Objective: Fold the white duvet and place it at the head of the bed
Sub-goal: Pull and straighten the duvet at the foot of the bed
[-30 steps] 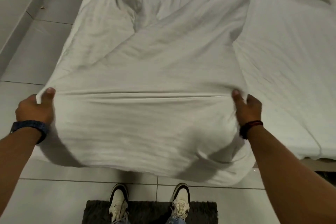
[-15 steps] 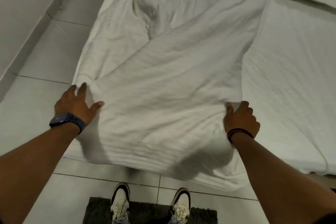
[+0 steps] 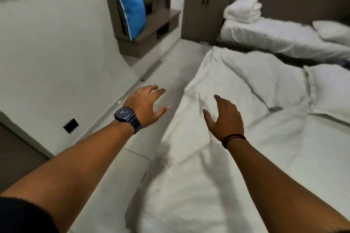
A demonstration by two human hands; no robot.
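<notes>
Head-camera view: we held both hands out with fingers spread, gripping nothing, the left hand (image 3: 145, 103) over the floor (image 3: 117, 166) beside the bed (image 3: 284, 157), the right hand (image 3: 226, 119) above its left edge. The white duvet (image 3: 236, 85) lay rumpled along that edge, reaching toward the pillow (image 3: 329, 91).

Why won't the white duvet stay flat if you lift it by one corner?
The white duvet is probably floppy: it lies bunched in soft ridges. It would likely sag and trail, so both open hands, left hand and right hand, seem wise. It looks puffy, perhaps light.
</notes>
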